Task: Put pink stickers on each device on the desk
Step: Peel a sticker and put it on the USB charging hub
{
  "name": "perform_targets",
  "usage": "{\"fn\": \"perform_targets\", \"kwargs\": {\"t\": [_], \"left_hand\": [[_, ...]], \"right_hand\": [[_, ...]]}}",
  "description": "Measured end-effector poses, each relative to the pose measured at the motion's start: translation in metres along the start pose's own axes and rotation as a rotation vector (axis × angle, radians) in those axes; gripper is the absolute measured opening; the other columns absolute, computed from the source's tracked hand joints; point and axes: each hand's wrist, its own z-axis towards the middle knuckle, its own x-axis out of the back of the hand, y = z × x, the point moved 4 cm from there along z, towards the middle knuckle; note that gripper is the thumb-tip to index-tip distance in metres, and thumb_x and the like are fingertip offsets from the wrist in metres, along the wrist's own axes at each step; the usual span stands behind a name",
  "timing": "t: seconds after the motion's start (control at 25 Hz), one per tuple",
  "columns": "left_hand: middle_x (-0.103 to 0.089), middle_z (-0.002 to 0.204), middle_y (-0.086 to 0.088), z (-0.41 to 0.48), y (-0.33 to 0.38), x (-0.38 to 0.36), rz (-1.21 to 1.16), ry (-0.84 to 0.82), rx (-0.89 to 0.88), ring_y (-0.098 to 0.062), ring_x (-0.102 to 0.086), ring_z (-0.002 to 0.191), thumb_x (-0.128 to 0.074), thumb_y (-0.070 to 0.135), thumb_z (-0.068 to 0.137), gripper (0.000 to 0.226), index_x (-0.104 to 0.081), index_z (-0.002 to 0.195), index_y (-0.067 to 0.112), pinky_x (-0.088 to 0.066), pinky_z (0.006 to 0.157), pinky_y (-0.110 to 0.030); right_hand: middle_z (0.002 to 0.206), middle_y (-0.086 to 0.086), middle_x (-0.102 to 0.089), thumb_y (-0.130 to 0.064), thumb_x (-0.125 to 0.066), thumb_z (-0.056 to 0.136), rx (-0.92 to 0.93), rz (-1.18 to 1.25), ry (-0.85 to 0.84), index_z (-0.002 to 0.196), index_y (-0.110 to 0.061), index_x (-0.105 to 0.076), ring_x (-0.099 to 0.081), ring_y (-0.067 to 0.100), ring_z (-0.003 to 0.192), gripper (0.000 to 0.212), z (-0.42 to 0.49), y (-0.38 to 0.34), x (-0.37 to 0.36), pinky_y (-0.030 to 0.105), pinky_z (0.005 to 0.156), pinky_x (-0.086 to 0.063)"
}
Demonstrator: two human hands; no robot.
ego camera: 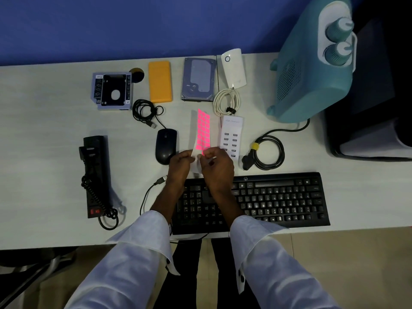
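Readable text on the desk
We read "USB Charger" on the white charger (231, 137); the keyboard (252, 200) carries an HP logo.

Glossy black plastic mouse (165, 145); matt pale desk (51, 121)
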Motion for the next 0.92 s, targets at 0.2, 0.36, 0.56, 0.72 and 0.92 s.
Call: {"fn": "perform_targets", "kwargs": {"t": [0.2,0.36,0.56,0.72,0.92], "left_hand": [[-0.067,0.100,-0.001,0.002,-0.003,0.002,0.139,0.075,-0.106,-0.010,-0.060,0.086,-0.053,-0.004,0.091,0.027,-0.069,0.111,0.005,-0.048,0.076,-0.018],[-0.067,0.099,0.002,-0.006,0.000,0.003,0.258,0.219,-0.232,-0.016,-0.065,0.091,-0.060,0.000,0.086,0.029,-0.064,0.113,0.009,-0.046,0.078,-0.021],[-0.060,0.117,-0.006,-0.023,0.010,-0.014,0.507,0.313,-0.598,-0.021,-0.057,0.109,-0.069,0.011,0.083,0.038,-0.060,0.120,0.010,-0.048,0.093,-0.031],[-0.063,0.106,0.000,-0.030,0.012,-0.048,0.355,0.200,-0.628,-0.020,-0.063,0.094,-0.066,0.012,0.086,0.023,-0.067,0.109,0.013,-0.054,0.086,-0.042],[-0.058,0.115,-0.007,-0.023,0.014,-0.084,0.434,0.158,-0.644,-0.025,-0.059,0.103,-0.069,0.014,0.085,0.037,-0.059,0.120,0.013,-0.051,0.090,-0.041]], "right_hand": [[0.087,-0.001,-0.075,-0.011,-0.068,0.087,-0.024,0.146,0.025,0.088,-0.016,-0.074,-0.070,0.015,0.081,0.008,0.001,0.002,0.002,0.039,0.079,-0.058],[0.084,0.005,-0.077,-0.007,-0.073,0.084,-0.141,0.375,0.030,0.085,-0.014,-0.076,-0.073,0.021,0.078,0.008,0.005,0.009,0.012,0.044,0.080,-0.061],[0.084,0.006,-0.077,0.000,-0.072,0.083,-0.253,0.473,0.064,0.085,-0.018,-0.078,-0.071,0.019,0.079,0.019,0.007,0.021,0.040,0.040,0.082,-0.061],[0.083,0.010,-0.077,-0.001,-0.072,0.082,-0.250,0.498,0.082,0.096,-0.010,-0.077,-0.071,0.020,0.075,0.018,0.011,0.027,0.058,0.037,0.074,-0.061],[0.085,0.013,-0.077,-0.001,-0.067,0.087,-0.232,0.508,0.119,0.100,-0.017,-0.077,-0.068,0.019,0.066,0.023,0.025,0.035,0.080,0.030,0.061,-0.054]]}}
